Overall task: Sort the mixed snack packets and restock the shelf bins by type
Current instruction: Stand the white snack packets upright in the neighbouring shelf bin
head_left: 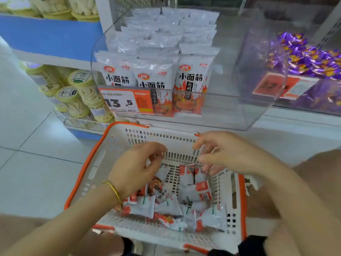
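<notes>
Found the left hand (pixel 136 169) low over the basket (pixel 86 163), fingers curled and thumb drawn toward the fingertips, with a gold bracelet (pixel 114 190) on the wrist. Saw one white packet (pixel 164 169) just under that thumb, but could not tell whether pinched or only near. Found the right hand (pixel 223 154) beside it, a little higher, over the far wall of the basket, fingers bent downward. Could not tell here either whether holding something or nothing, because of blur.

Noted the loose snack packets (pixel 184 206) heaped on the bottom of the basket, below and between both hands: white and grey wrappers with red-orange ends, turned in many directions. Saw the basket itself as white perforated plastic with an orange rim, standing on the pale tiled floor (pixel 27 126) directly before the shelf.

Behind it, found a clear plastic bin (pixel 230 111) on the shelf, filled in its left part with standing packets (pixel 191 78) of the same white and red kind, in neat rows, fronts toward the camera. Read "13.5" on the price tag (pixel 127 101) fixed at the front left of this bin. To the right, saw a second clear bin (pixel 317 106) with purple wrapped sweets (pixel 310 60) and its own orange tag (pixel 276 85). To the left, noted round tubs (pixel 79 93) with pale yellow lids, stacked in a neighbouring blue shelf unit (pixel 49 34).
</notes>
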A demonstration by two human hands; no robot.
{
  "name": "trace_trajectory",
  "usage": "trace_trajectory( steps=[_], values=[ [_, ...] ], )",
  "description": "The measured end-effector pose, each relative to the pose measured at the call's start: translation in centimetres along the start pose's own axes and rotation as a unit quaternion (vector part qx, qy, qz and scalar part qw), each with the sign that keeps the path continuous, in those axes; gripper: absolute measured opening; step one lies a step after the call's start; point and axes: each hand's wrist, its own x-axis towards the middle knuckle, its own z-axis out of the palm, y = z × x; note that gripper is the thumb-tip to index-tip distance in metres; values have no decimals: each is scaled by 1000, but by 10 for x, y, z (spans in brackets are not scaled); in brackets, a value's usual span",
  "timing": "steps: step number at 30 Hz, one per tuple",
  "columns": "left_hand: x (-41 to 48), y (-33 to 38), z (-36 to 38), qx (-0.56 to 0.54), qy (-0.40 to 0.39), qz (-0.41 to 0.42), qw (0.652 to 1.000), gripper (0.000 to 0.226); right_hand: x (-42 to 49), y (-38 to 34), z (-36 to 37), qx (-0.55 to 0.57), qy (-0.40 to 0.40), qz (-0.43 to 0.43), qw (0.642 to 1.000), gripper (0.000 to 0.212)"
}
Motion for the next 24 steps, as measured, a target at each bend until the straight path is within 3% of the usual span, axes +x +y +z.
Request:
trace_trajectory(
  steps=[2,4,8,10,14,18,21,23,24],
  values=[
    [1,-19,20,12,-56,-63,996,22,55,55,29,-115,-40,95,988,23],
    [4,-30,32,1,-99,-118,988,22,97,109,56,-176,-42,118,976,31],
    [4,-44,49,12,-138,-138,981,23,142,206,104,-272,-90,128,950,91],
    [4,-49,55,5,-150,-146,978,24,156,232,123,-262,-60,157,950,104],
    [7,-53,62,-24,-181,-182,966,22,163,242,151,-82,43,227,969,99],
    [9,-52,64,-38,-195,-210,957,22,160,252,158,-1,65,254,965,103],
    [8,-53,70,-70,-203,-245,945,18,146,232,143,58,127,250,958,67],
    [9,-50,76,-143,-191,-311,920,20,134,209,132,83,178,215,957,59],
    [9,-44,78,-229,-182,-378,878,23,126,193,125,105,197,187,957,64]
  ],
)
